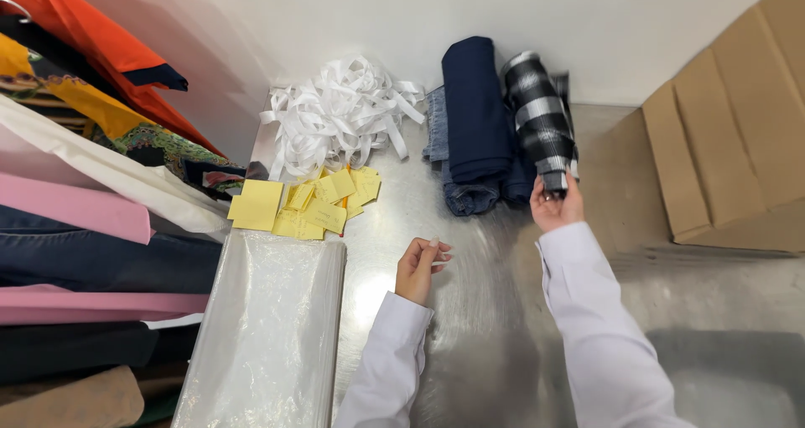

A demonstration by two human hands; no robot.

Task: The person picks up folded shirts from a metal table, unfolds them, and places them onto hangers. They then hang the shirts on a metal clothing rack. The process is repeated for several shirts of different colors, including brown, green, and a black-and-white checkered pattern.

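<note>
Right hand (557, 208) grip closed, arm extended; left hand (421, 267) curled, idle.

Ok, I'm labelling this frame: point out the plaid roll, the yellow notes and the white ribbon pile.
black and white plaid fabric roll (538, 118), head view, middle of roll.
yellow paper notes (312, 204), head view, centre of pile.
white ribbon pile (340, 114), head view, middle of tangle.

A plain white wall (537, 17) backs a shiny steel tabletop (486, 336) that mirrors overhead light, with a brown cardboard box (738, 134) at one side and hanging garments (84, 227) opposite.
</note>
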